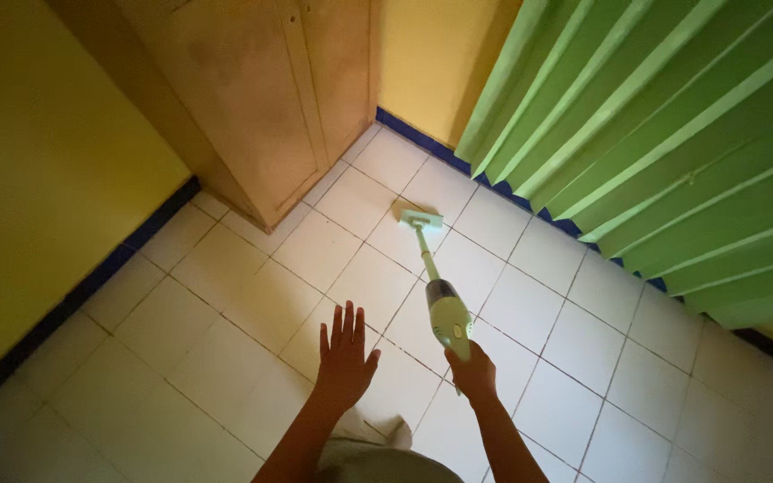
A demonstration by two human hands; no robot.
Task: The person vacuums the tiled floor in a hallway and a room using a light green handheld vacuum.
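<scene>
My right hand (471, 371) grips the handle end of a pale green stick vacuum cleaner (447, 317). Its thin tube runs away from me to a flat floor head (420, 217) resting on the white tiled floor (225, 304). My left hand (344, 353) hovers over the tiles to the left of the vacuum, palm down, fingers spread, holding nothing. It is a hand's width from the vacuum body and not touching it.
A wooden cupboard (261, 98) stands in the corner ahead, left of the floor head. A green pleated curtain (673, 134) hangs along the right. Yellow walls (38, 179) with a dark blue skirting (64, 304) bound the floor.
</scene>
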